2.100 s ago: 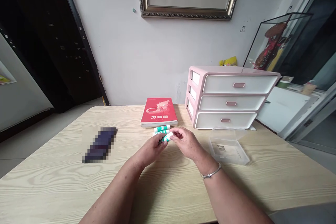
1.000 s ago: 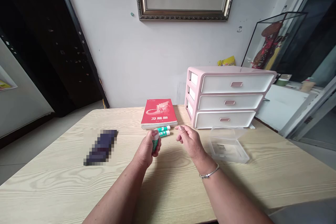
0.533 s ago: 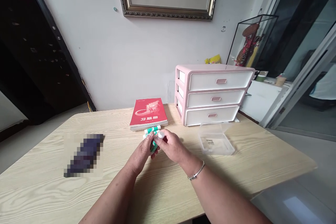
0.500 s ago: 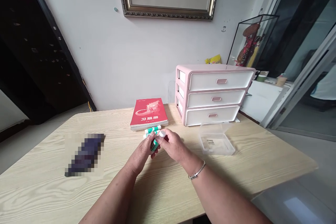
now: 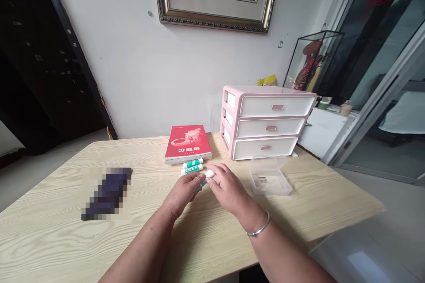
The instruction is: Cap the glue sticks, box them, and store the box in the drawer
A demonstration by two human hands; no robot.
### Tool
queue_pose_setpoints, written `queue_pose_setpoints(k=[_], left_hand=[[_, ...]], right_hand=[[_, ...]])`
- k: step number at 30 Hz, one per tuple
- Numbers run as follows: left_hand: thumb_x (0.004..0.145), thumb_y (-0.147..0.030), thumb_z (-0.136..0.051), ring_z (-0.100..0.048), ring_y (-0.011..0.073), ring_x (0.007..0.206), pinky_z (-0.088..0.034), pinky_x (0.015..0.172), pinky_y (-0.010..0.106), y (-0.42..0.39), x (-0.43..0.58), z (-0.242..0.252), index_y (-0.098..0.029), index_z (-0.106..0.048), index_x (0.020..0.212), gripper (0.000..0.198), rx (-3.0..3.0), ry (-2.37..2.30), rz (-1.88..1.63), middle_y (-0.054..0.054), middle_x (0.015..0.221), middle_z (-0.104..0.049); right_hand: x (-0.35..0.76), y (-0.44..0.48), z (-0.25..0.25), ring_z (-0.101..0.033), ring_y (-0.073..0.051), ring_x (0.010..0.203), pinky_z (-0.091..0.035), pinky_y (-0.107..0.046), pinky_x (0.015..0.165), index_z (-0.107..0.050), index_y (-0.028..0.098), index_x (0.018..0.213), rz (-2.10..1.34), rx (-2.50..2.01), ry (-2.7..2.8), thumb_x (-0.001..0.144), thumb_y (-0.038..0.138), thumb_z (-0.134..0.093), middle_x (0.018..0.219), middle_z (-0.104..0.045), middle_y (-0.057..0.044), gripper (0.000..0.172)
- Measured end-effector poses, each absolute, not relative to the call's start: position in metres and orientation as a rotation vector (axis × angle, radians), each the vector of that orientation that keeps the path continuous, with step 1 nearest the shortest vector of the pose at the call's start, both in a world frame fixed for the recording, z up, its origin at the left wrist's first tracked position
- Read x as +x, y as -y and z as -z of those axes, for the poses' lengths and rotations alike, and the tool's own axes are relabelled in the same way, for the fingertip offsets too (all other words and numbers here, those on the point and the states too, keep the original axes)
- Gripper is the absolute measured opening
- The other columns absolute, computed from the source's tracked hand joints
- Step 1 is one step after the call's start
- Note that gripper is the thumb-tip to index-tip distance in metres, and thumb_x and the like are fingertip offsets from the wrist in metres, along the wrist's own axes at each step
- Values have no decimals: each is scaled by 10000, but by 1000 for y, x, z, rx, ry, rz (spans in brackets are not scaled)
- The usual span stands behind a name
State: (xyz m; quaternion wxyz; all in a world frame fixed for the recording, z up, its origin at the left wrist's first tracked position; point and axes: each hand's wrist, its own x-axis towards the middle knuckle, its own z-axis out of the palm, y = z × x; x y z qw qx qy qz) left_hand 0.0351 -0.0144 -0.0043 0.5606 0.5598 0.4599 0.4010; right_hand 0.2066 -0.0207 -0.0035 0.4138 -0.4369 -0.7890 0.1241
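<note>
Pale pine-grain table (image 5: pixel 53 194), both hands closed together over a glue stick just in front of the book.

A pink-and-white three-drawer unit (image 5: pixel 265 124) stands back right, a clear plastic box (image 5: pixel 269 179) before it. A red book (image 5: pixel 186 141) lies back centre, two green-and-white glue sticks (image 5: pixel 192 166) side by side at its front edge. The third glue stick (image 5: pixel 202 182) sits low in the left hand (image 5: pixel 181 194), fingers curled narrowly around its green body; the right hand's (image 5: pixel 229 190) fingertips (image 5: pixel 214 171) pinch at its white cap (image 5: pixel 210 173). Whether the cap is loose, cannot tell.
</note>
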Motion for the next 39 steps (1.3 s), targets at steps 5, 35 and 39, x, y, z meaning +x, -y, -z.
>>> queue_pose_setpoints(k=[5,35,39], left_hand=[[810,-482,-635,-442,85,544,-284,462,187,24,42,2,-188,-537,925,330,1309,-941,-920,-46,661,-507],[905,-230,-498,-476,292,1258,-392,1000,382,-18,16,32,-209,-616,1257,372,2362,-2013,-647,113,1325,-587],[917,-238,-492,-443,320,1284,-365,1010,449,-23,29,39,-194,-514,1372,458,2380,-2072,-535,151,1373,-546]], right_hand=[[212,53,-10,-496,-255,1226,-408,-460,1054,-519,247,1349,115,-1070,2259,918,92,-528,1249,-598,-92,458],[340,30,-17,-613,-224,899,-418,-314,815,-707,194,989,376,-1731,2159,964,182,-427,914,-708,-82,281],[284,38,-4,-627,-208,883,-440,-309,813,-672,220,1035,258,-1514,2197,976,221,-438,958,-698,-71,242]])
